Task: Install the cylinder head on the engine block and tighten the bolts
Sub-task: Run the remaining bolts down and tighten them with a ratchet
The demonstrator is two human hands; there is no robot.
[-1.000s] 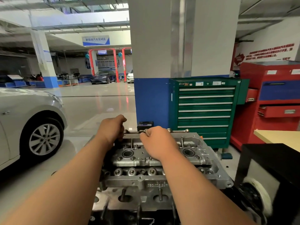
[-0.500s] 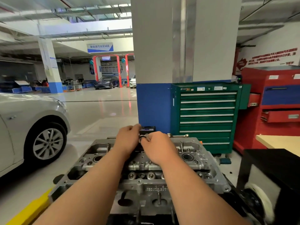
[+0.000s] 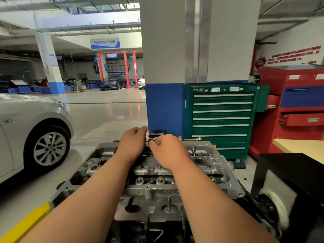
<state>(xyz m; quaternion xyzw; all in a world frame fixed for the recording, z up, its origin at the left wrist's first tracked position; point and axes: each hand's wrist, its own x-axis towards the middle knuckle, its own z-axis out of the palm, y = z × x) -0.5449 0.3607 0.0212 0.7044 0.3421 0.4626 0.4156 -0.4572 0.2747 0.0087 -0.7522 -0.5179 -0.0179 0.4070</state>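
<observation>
The grey aluminium cylinder head (image 3: 206,174) lies flat on the dark engine block (image 3: 136,227), straight in front of me. A long metal wrench (image 3: 190,138) runs left to right along the head's far edge. My left hand (image 3: 133,144) and my right hand (image 3: 169,151) sit side by side at the middle of that far edge, fingers curled round the wrench. The bolt under the hands is hidden.
A green tool cabinet (image 3: 222,118) stands just behind the engine against a blue and white pillar (image 3: 163,109). A red cabinet (image 3: 298,106) and a wooden tabletop (image 3: 301,146) are at the right, with a black stand (image 3: 289,174) close by. A silver car (image 3: 31,130) is parked at the left.
My left hand has slid right along the wrench until it sits beside my right hand. The view has shifted, so more of the head's left end shows.
</observation>
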